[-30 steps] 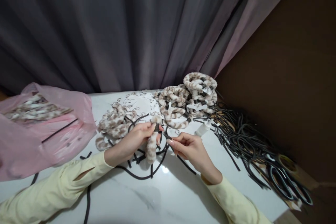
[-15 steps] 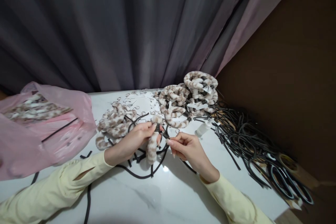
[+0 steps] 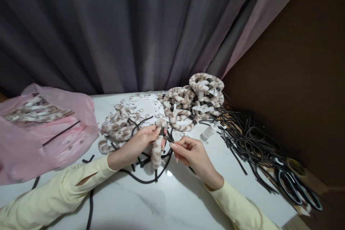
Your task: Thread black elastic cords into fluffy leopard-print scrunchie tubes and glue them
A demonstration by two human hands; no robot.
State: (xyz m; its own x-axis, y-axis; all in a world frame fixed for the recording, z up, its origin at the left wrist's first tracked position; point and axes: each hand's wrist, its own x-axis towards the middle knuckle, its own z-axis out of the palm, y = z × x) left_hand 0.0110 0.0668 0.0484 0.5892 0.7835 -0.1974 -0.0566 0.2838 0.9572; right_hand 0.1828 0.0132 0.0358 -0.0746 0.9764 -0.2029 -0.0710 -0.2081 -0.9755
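A plush strip point(image 3: 156, 154), white with brown patches, hangs from my left hand point(image 3: 145, 139), whose fingers are closed on it beside a wrapping of black cord point(image 3: 161, 130). My right hand point(image 3: 190, 154) pinches the end of that black cord between thumb and forefinger, a little to the right of the wrapping. Beneath the hands, loops of black cord point(image 3: 142, 180) lie on the white marbled table point(image 3: 129, 208). Just left of my left hand is a heap of similar plush strips point(image 3: 120, 124).
Finished-looking plush rings point(image 3: 206, 84) are piled at the back, near small metal hooks point(image 3: 138, 105). A small white bottle point(image 3: 208, 132) stands right of them. Many black cords point(image 3: 248, 140) and scissors point(image 3: 288, 187) lie along the right edge. A pink plastic bag point(image 3: 83, 115) holds plush strips at left.
My right hand has shifted very slightly left with the cord end. The left hand and the plush strip are almost unmoved.
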